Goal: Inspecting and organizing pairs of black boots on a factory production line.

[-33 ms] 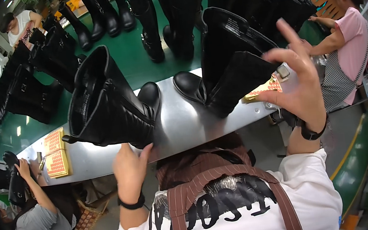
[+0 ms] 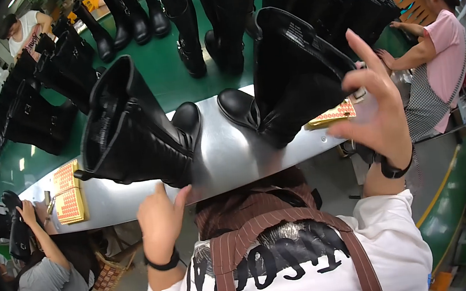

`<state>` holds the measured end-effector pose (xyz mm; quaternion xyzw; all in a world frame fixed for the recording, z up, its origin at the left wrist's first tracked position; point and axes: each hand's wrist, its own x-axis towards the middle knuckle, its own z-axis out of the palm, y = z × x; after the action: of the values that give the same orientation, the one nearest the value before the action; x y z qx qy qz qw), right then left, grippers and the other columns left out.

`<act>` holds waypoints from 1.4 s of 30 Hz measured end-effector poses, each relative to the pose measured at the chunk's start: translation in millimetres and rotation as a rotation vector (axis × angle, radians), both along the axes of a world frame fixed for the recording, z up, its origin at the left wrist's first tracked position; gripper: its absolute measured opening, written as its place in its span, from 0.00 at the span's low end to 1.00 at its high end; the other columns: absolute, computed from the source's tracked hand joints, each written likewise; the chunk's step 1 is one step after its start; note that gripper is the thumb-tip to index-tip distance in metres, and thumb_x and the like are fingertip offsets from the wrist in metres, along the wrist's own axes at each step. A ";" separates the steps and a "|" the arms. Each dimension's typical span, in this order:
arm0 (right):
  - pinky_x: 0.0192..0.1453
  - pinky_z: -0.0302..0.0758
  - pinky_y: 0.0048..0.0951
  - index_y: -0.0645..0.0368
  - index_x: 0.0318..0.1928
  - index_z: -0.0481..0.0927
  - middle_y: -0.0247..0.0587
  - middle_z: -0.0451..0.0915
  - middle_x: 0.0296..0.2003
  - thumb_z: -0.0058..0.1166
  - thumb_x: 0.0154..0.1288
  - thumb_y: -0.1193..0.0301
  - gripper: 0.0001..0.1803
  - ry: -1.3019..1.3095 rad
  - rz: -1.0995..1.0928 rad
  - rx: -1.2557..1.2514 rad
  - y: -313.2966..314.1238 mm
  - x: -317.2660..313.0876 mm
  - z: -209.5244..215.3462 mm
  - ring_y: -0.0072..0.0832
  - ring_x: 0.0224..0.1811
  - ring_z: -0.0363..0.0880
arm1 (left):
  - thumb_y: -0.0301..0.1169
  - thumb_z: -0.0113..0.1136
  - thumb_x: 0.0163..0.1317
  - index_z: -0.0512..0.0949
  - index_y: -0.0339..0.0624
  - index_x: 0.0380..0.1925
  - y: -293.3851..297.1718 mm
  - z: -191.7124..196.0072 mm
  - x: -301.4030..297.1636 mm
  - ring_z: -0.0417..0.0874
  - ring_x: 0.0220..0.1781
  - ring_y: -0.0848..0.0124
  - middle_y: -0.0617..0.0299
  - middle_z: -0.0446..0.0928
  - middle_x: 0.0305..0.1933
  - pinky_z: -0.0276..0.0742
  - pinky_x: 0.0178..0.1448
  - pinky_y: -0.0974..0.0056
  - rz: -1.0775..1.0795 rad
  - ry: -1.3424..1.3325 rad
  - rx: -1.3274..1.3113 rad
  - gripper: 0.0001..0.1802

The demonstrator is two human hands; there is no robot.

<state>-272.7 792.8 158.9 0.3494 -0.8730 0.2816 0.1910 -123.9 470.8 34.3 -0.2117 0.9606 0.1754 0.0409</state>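
Two tall black boots stand before me on the metal table edge. The left boot (image 2: 133, 134) leans left, its wide top gaping toward me and a pull tab sticking out at the rim. Just below its heel is my left hand (image 2: 160, 221), thumb stretched out and nothing seen in it; some fingers are hidden. The right boot (image 2: 295, 85) leans right, its lining showing printed text. Beside its top edge my right hand (image 2: 376, 104) is spread, index finger raised and thumb apart. Whether a fingertip touches that boot, I cannot tell.
Many more black boots (image 2: 221, 25) stand on the green table surface (image 2: 162, 87). Yellow card stacks with red marks lie at left (image 2: 68, 192) and right (image 2: 331, 115). Co-workers sit at right (image 2: 445, 49) and lower left (image 2: 52, 284); another stands far left. A woven basket (image 2: 110, 272) is below.
My left hand has drawn slightly down and away from the left boot's heel. The right boot's folded shaft flap looks smoother, and my right fingers sit a little lower beside it.
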 end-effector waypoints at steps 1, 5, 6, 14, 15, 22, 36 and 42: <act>0.60 0.69 0.47 0.57 0.32 0.81 0.60 0.64 0.66 0.79 0.26 0.64 0.27 -0.080 0.075 -0.042 6.0 4.0 -1.8 0.50 0.57 0.76 | 0.46 0.66 0.57 0.80 0.33 0.37 2.7 14.4 5.6 0.83 0.32 0.47 0.42 0.81 0.30 0.78 0.37 0.52 -0.084 -0.106 0.013 0.23; 0.59 0.70 0.36 0.59 0.26 0.72 0.64 0.68 0.63 0.77 0.28 0.68 0.25 -0.037 0.166 -0.048 10.0 22.5 -6.0 0.45 0.56 0.77 | 0.35 0.63 0.61 0.79 0.32 0.45 23.8 39.8 -0.2 0.86 0.31 0.62 0.48 0.83 0.31 0.78 0.37 0.65 -0.266 0.174 0.571 0.18; 0.51 0.73 0.33 0.61 0.25 0.73 0.60 0.74 0.57 0.77 0.29 0.71 0.23 0.002 0.082 -0.064 8.5 24.4 -7.9 0.41 0.49 0.79 | 0.34 0.62 0.62 0.78 0.29 0.43 30.8 35.3 -11.5 0.84 0.26 0.64 0.49 0.82 0.29 0.77 0.34 0.66 -0.283 0.244 0.640 0.17; 0.51 0.75 0.25 0.61 0.54 0.65 0.38 0.76 0.44 0.73 0.47 0.78 0.35 0.116 0.004 -0.551 -27.2 -13.9 -56.7 0.26 0.42 0.77 | 0.32 0.63 0.62 0.76 0.28 0.50 65.7 -50.6 -97.8 0.84 0.29 0.70 0.53 0.82 0.31 0.79 0.31 0.68 -0.242 -0.032 1.051 0.21; 0.55 0.75 0.26 0.61 0.62 0.62 0.40 0.76 0.50 0.72 0.47 0.79 0.42 -0.038 0.086 -0.641 -29.8 -18.9 -62.5 0.28 0.48 0.78 | 0.32 0.63 0.61 0.75 0.28 0.49 72.5 -60.9 -104.0 0.83 0.29 0.70 0.54 0.82 0.32 0.79 0.30 0.69 -0.180 -0.050 1.126 0.21; 0.61 0.70 0.30 0.65 0.62 0.61 0.45 0.74 0.54 0.74 0.45 0.78 0.44 -0.727 0.171 -0.848 -13.0 -24.8 -126.4 0.28 0.55 0.74 | 0.30 0.62 0.63 0.74 0.32 0.41 89.6 -95.8 -127.6 0.83 0.27 0.71 0.54 0.81 0.32 0.81 0.31 0.68 -0.081 -0.096 1.273 0.13; 0.54 0.75 0.30 0.62 0.51 0.78 0.42 0.82 0.46 0.70 0.49 0.74 0.26 -0.725 0.219 -0.320 -27.3 -26.5 -194.6 0.29 0.48 0.80 | 0.33 0.52 0.70 0.78 0.37 0.29 75.8 24.4 -116.8 0.73 0.19 0.81 0.66 0.74 0.19 0.63 0.27 0.78 -0.395 0.123 1.775 0.13; 0.55 0.75 0.32 0.64 0.52 0.79 0.46 0.83 0.47 0.71 0.48 0.70 0.28 -0.654 0.222 -0.333 -34.2 -17.4 -188.8 0.33 0.49 0.81 | 0.37 0.47 0.73 0.79 0.33 0.34 69.3 89.3 -107.5 0.77 0.22 0.80 0.61 0.79 0.20 0.67 0.26 0.76 -0.449 0.349 1.559 0.18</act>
<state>-290.1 758.6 -29.9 0.2976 -0.7871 0.5350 -0.0753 -231.4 540.1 123.6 0.1042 0.5756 0.8089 0.0601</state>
